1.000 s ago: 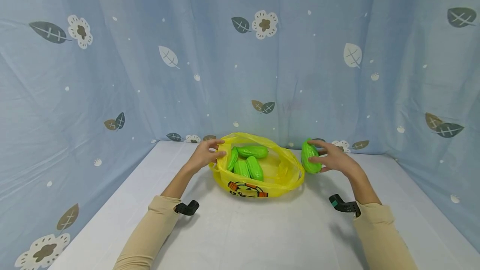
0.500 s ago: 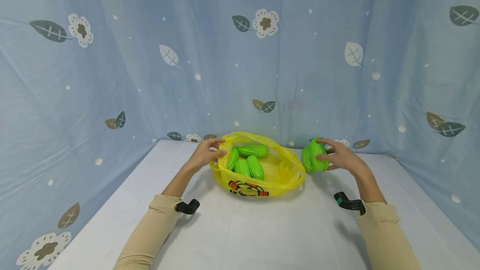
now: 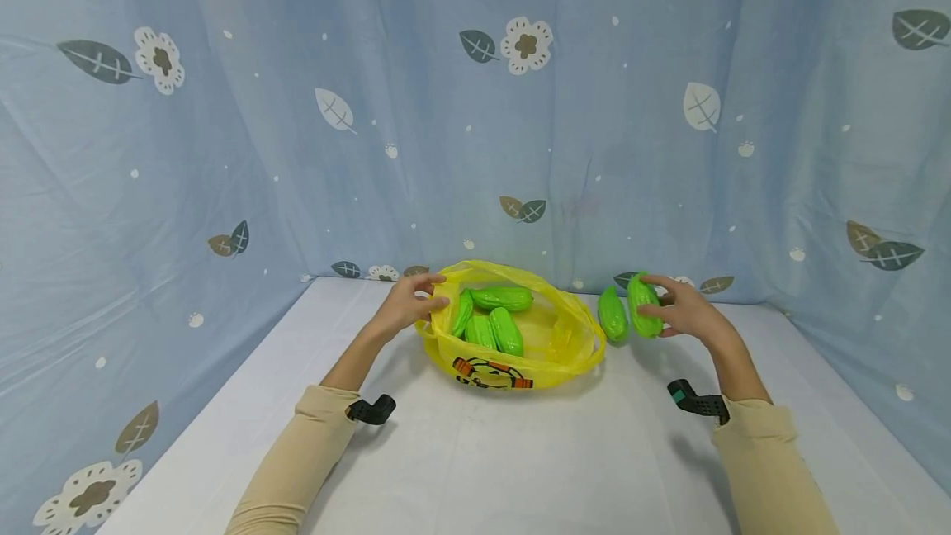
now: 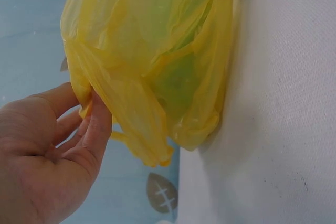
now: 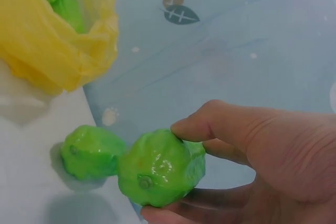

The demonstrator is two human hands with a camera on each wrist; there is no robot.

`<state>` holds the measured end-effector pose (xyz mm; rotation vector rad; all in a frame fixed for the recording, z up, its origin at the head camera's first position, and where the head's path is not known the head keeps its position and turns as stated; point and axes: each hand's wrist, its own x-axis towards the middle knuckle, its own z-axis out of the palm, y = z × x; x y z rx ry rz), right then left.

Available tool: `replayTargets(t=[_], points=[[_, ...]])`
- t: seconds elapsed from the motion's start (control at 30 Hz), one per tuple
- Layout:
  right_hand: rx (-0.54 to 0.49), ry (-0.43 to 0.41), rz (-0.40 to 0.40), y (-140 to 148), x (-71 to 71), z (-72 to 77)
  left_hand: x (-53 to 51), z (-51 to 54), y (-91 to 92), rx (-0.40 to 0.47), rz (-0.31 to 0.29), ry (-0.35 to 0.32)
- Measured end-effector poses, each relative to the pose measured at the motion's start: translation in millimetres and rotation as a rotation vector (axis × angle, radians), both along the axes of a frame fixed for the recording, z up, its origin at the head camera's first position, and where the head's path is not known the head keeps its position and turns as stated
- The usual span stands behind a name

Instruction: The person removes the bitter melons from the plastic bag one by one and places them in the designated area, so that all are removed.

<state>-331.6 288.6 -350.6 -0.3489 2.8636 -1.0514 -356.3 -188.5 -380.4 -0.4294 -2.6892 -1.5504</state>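
A yellow plastic bag (image 3: 486, 371) lies with its mouth spread, several glossy green bitter melons (image 3: 502, 298) inside. My left hand (image 3: 404, 304) pinches the bag's left rim between thumb and fingers; the left wrist view shows this grip on the thin film (image 4: 126, 103). Just right of the bag, a lumpy bitter melon (image 3: 644, 306) is in my right hand (image 3: 685, 310), thumb on one side and fingers on the other. Another bitter melon (image 3: 612, 316) rests on the table between the bag and the held one. In the right wrist view the held bitter melon (image 5: 157, 169) overlaps the resting one (image 5: 90, 152).
The white table (image 3: 535, 461) ends at the back against a blue patterned curtain (image 3: 565, 147), which also hangs along both sides. A black wrist-camera mount (image 3: 371, 410) sits on the left wrist, and another mount (image 3: 694, 399) on the right.
My right hand has moved a little right with the bitter melon in it. The other bitter melon, first mostly hidden behind it, now shows separately by the bag. My left hand keeps its place.
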Motion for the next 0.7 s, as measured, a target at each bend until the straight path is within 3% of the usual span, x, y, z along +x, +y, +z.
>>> replayTargets(t=[0.7], points=[[0.032,0.062,-0.099,8.6,-7.3,-16.6,0.2,-0.1,-0.2,0.006,-0.006,0.006]])
